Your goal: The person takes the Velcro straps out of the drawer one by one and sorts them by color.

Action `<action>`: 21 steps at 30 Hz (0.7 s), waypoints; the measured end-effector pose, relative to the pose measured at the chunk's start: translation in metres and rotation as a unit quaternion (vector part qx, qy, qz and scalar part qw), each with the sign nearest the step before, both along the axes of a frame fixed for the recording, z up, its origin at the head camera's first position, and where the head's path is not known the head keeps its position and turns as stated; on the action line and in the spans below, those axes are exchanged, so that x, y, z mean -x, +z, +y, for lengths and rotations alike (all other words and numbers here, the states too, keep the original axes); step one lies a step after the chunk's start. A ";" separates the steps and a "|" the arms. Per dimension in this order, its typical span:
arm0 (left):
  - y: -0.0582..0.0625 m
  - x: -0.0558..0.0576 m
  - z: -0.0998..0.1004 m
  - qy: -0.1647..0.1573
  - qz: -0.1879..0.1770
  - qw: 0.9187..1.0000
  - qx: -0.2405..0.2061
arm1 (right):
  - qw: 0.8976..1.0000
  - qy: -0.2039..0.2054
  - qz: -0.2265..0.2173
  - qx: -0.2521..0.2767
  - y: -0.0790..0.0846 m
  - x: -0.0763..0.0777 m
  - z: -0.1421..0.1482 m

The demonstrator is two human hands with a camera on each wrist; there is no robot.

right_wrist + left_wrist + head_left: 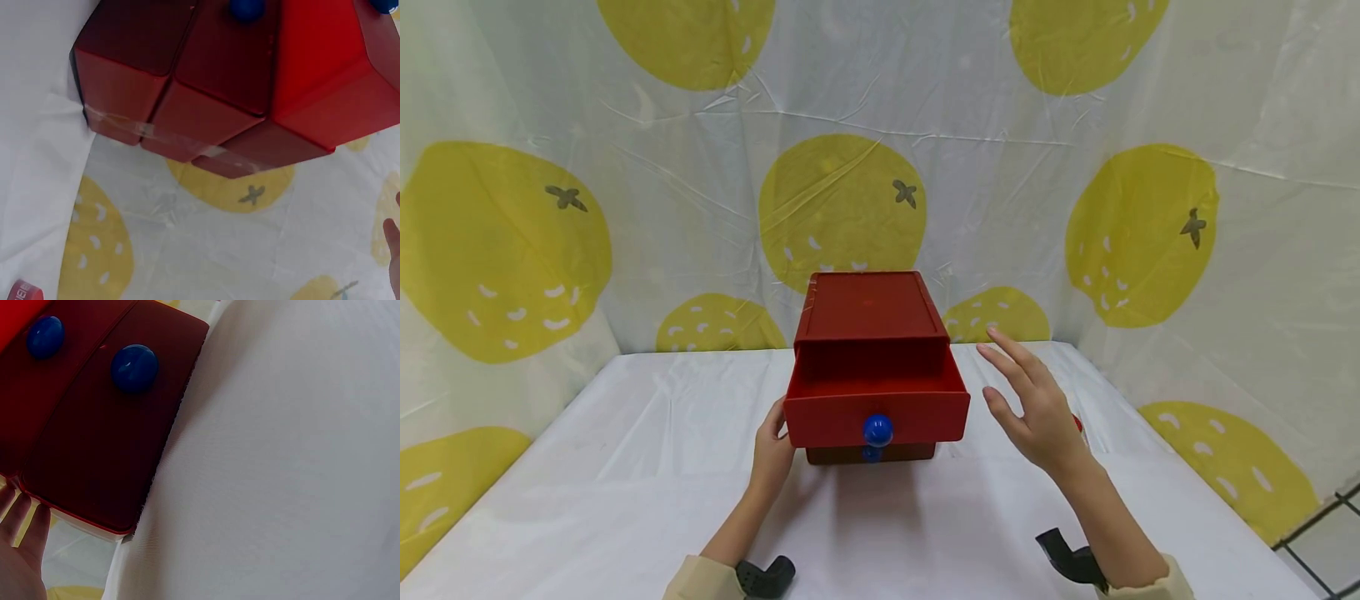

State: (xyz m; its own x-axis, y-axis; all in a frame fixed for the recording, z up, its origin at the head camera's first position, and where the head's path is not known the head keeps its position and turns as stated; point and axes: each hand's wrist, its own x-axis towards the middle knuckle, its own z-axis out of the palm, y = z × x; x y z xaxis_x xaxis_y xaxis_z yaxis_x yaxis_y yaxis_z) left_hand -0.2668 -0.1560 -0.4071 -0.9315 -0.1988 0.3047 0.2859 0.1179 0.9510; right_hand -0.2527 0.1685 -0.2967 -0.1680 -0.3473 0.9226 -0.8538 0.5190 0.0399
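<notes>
A red drawer cabinet (871, 307) stands on the white-covered table, its top drawer (831, 421) pulled out towards me. Only bare red floor and walls show inside that drawer. A round blue knob (877, 430) sits on the drawer's front, and lower drawers carry blue knobs (134, 369) too. My left hand (772, 457) rests against the cabinet's left side; the left wrist view shows its fingertips (37, 519) touching there, fairly straight. To the right of the cabinet my right hand (1037, 412) is raised in the air with fingers spread, holding nothing.
Behind my right hand is a small red-topped object (1078, 423), partly hidden; the right wrist view shows a red cap-like end (26, 291). A lemon-print sheet (842, 204) hangs behind the white tabletop (685, 417). Clear tape runs along the cabinet's right side.
</notes>
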 end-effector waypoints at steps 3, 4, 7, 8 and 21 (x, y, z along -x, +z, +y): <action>-0.001 0.000 0.000 -0.001 -0.002 1.000 0.001 | 1.000 0.020 0.021 0.005 -0.002 0.000 -0.005; -0.001 0.000 0.000 -0.001 -0.005 1.000 -0.001 | 0.999 0.026 0.029 0.006 -0.003 -0.001 -0.007; -0.001 0.001 0.000 -0.003 -0.002 1.000 -0.001 | 0.998 0.033 0.058 -0.001 -0.006 -0.001 -0.013; -0.001 0.001 0.000 -0.003 0.000 1.000 -0.001 | 0.997 0.035 0.069 -0.005 -0.007 -0.001 -0.015; -0.002 0.001 0.000 -0.002 -0.003 1.000 0.005 | 0.982 0.041 0.169 -0.074 -0.023 0.000 -0.034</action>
State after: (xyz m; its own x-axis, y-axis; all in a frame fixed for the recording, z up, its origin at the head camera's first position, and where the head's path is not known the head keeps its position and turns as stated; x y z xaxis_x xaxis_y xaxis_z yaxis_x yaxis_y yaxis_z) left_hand -0.2675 -0.1564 -0.4094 -0.9342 -0.1916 0.3009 0.2805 0.1266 0.9515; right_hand -0.2525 0.1350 -0.3197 0.1734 -0.4820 0.8588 -0.8171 0.4165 0.3987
